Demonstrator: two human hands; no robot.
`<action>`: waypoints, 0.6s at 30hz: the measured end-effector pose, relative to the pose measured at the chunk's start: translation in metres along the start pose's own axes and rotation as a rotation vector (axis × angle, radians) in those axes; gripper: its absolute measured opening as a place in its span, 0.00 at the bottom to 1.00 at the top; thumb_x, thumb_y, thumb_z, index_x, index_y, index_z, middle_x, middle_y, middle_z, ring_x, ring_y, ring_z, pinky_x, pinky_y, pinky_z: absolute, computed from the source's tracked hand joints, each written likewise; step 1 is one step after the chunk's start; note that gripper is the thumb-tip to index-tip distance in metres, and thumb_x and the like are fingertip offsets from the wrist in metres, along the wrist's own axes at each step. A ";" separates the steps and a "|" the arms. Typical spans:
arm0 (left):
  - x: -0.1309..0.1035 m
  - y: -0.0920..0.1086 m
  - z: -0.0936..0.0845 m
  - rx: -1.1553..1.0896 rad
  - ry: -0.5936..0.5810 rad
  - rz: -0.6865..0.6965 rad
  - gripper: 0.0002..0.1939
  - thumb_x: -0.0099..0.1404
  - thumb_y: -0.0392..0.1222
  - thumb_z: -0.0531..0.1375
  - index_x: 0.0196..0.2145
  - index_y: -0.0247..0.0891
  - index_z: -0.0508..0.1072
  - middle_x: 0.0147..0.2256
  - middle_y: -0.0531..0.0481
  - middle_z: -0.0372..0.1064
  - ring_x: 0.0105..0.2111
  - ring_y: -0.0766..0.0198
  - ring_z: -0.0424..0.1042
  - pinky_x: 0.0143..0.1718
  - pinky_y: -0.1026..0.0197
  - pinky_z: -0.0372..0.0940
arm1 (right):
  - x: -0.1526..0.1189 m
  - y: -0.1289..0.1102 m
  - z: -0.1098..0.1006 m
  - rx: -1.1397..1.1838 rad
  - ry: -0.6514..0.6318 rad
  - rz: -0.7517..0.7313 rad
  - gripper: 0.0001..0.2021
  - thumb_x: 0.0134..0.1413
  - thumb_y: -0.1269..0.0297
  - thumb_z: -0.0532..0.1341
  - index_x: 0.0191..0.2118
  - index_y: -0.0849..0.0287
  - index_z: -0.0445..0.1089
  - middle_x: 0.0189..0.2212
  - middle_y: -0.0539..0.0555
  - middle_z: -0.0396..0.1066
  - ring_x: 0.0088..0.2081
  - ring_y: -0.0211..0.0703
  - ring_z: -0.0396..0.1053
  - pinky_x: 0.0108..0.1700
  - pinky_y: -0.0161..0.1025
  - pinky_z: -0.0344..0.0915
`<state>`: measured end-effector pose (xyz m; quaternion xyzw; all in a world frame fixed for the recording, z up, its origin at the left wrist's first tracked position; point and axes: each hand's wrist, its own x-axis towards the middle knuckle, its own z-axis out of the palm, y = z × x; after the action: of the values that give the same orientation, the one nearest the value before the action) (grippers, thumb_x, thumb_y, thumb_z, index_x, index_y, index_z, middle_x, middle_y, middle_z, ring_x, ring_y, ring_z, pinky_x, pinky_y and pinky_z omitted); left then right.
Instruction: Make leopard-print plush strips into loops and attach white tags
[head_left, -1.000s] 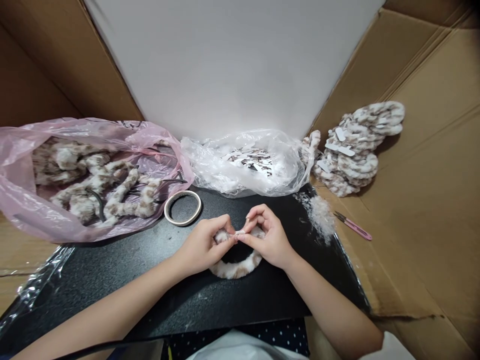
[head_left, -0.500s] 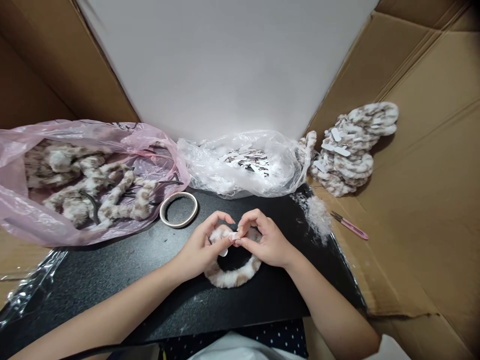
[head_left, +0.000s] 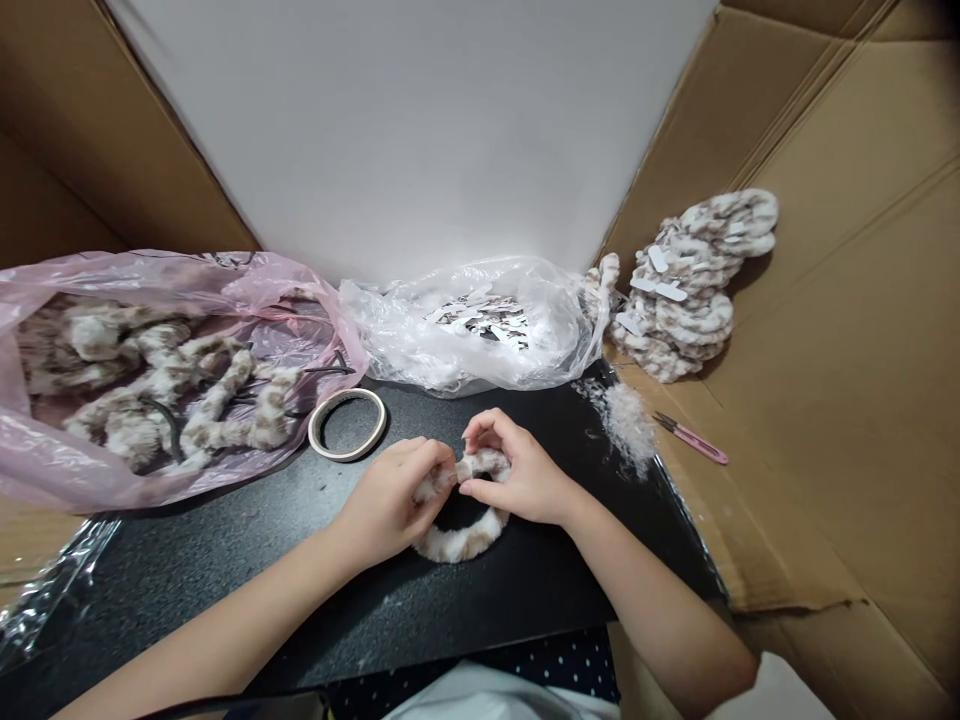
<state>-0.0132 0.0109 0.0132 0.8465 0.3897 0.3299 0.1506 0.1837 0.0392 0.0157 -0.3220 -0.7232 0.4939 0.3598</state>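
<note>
A fluffy white-and-brown ring [head_left: 461, 541], like a furry hair band, lies on the black tabletop in front of me. My left hand [head_left: 394, 492] is closed round its upper left part, thumb against fingers. My right hand [head_left: 521, 475] grips the upper right part between thumb and curled fingers. Between the two hands a narrow stretch of the ring shows, with a pale band across it. The white tag seen earlier is hidden or out of sight behind my fingers.
A pink bag [head_left: 247, 470] of furry pieces lies left, beside a tape roll [head_left: 347, 425]. Behind is a clear bag [head_left: 480, 372] of white tags. To the right are a fluff heap [head_left: 626, 425], pink thread snips [head_left: 691, 438] and a pile of furry rings [head_left: 675, 300]. Cardboard [head_left: 840, 330] walls the right side.
My left hand has turned over and wrapped round the ring, and the white piece pinched at my fingertips no longer shows. My right hand has opened slightly. The whole view has shifted a little.
</note>
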 end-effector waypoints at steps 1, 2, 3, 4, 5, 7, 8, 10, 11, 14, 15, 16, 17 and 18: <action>0.000 -0.001 0.000 0.028 0.000 0.011 0.05 0.63 0.31 0.54 0.36 0.39 0.63 0.30 0.52 0.67 0.30 0.64 0.67 0.33 0.64 0.60 | 0.000 0.001 -0.001 0.053 0.005 0.027 0.21 0.42 0.72 0.67 0.42 0.54 0.61 0.37 0.48 0.63 0.38 0.38 0.66 0.42 0.37 0.64; -0.001 -0.002 0.001 0.054 -0.003 0.021 0.05 0.63 0.31 0.54 0.36 0.39 0.63 0.30 0.52 0.67 0.30 0.64 0.67 0.33 0.64 0.60 | 0.001 0.002 -0.001 0.112 0.009 0.060 0.22 0.41 0.72 0.68 0.43 0.54 0.60 0.38 0.49 0.62 0.37 0.37 0.65 0.40 0.36 0.64; -0.001 -0.002 0.001 0.080 -0.005 0.033 0.05 0.63 0.31 0.54 0.36 0.39 0.63 0.30 0.52 0.67 0.30 0.64 0.66 0.32 0.63 0.60 | 0.001 0.002 -0.001 0.173 0.009 0.101 0.23 0.40 0.71 0.68 0.43 0.53 0.60 0.40 0.49 0.61 0.36 0.35 0.65 0.38 0.35 0.64; 0.000 -0.003 0.001 0.107 -0.005 0.052 0.05 0.63 0.31 0.54 0.36 0.38 0.63 0.29 0.52 0.66 0.29 0.63 0.66 0.31 0.63 0.59 | 0.001 0.003 -0.002 0.236 0.005 0.149 0.24 0.40 0.71 0.69 0.44 0.53 0.60 0.40 0.49 0.61 0.34 0.34 0.64 0.36 0.34 0.64; 0.000 -0.003 0.001 0.137 -0.001 0.077 0.05 0.63 0.30 0.54 0.35 0.38 0.63 0.28 0.52 0.66 0.28 0.63 0.65 0.30 0.63 0.59 | 0.002 0.003 -0.002 0.297 0.000 0.203 0.25 0.38 0.70 0.70 0.43 0.53 0.60 0.40 0.49 0.60 0.33 0.33 0.64 0.34 0.33 0.63; 0.002 -0.003 0.001 0.198 0.017 0.137 0.05 0.63 0.30 0.53 0.34 0.38 0.64 0.26 0.52 0.65 0.26 0.63 0.63 0.28 0.63 0.57 | 0.003 0.003 -0.002 0.404 -0.004 0.311 0.27 0.35 0.70 0.71 0.42 0.54 0.60 0.40 0.48 0.60 0.33 0.33 0.64 0.35 0.34 0.63; 0.002 -0.003 0.000 0.226 0.027 0.168 0.05 0.63 0.29 0.53 0.34 0.38 0.64 0.25 0.52 0.65 0.25 0.63 0.62 0.27 0.62 0.56 | 0.003 0.003 -0.001 0.442 0.005 0.358 0.27 0.34 0.70 0.72 0.42 0.54 0.60 0.39 0.48 0.60 0.33 0.34 0.64 0.36 0.34 0.63; 0.003 -0.003 0.000 0.270 0.042 0.211 0.06 0.64 0.29 0.52 0.34 0.38 0.64 0.25 0.52 0.66 0.24 0.62 0.61 0.27 0.62 0.56 | 0.003 0.003 0.000 0.493 0.030 0.432 0.28 0.31 0.70 0.73 0.41 0.55 0.61 0.38 0.47 0.61 0.34 0.34 0.63 0.37 0.34 0.63; 0.003 -0.002 0.000 0.279 0.047 0.221 0.06 0.64 0.29 0.52 0.33 0.38 0.64 0.25 0.52 0.66 0.24 0.62 0.61 0.27 0.62 0.55 | 0.003 0.003 0.000 0.514 0.040 0.458 0.29 0.29 0.69 0.74 0.40 0.55 0.61 0.37 0.47 0.61 0.34 0.33 0.63 0.37 0.34 0.63; 0.002 0.000 0.001 0.204 0.048 0.160 0.06 0.63 0.29 0.52 0.34 0.38 0.64 0.26 0.52 0.67 0.26 0.63 0.64 0.28 0.63 0.57 | 0.003 0.002 0.002 0.587 0.030 0.502 0.31 0.27 0.69 0.75 0.41 0.55 0.61 0.35 0.46 0.61 0.32 0.33 0.63 0.36 0.33 0.63; 0.001 0.001 0.001 0.140 0.044 0.108 0.06 0.63 0.29 0.52 0.34 0.39 0.63 0.27 0.52 0.67 0.27 0.63 0.65 0.29 0.63 0.58 | 0.003 0.002 0.002 0.598 0.018 0.504 0.31 0.27 0.69 0.75 0.41 0.54 0.61 0.35 0.46 0.61 0.32 0.33 0.63 0.36 0.33 0.63; 0.000 0.002 0.002 0.066 0.033 0.044 0.05 0.63 0.30 0.53 0.35 0.39 0.63 0.29 0.52 0.68 0.28 0.64 0.66 0.29 0.64 0.59 | 0.003 0.002 0.002 0.593 0.010 0.498 0.31 0.27 0.68 0.75 0.41 0.54 0.61 0.35 0.46 0.60 0.32 0.33 0.63 0.35 0.33 0.63; -0.001 0.004 0.002 -0.010 0.016 -0.030 0.04 0.63 0.31 0.53 0.35 0.39 0.63 0.29 0.53 0.67 0.28 0.65 0.67 0.29 0.65 0.60 | 0.003 0.001 0.001 0.577 0.005 0.485 0.31 0.28 0.68 0.75 0.42 0.54 0.61 0.35 0.46 0.60 0.31 0.32 0.63 0.34 0.32 0.63; -0.002 0.005 0.002 -0.079 -0.008 -0.106 0.03 0.64 0.33 0.53 0.36 0.39 0.62 0.29 0.54 0.66 0.26 0.66 0.66 0.28 0.66 0.59 | 0.002 0.001 0.001 0.555 0.003 0.465 0.31 0.29 0.68 0.75 0.42 0.54 0.61 0.35 0.46 0.60 0.31 0.32 0.63 0.33 0.32 0.63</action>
<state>-0.0097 0.0064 0.0137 0.8194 0.4203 0.3330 0.2027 0.1816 0.0410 0.0146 -0.3689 -0.4685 0.7394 0.3126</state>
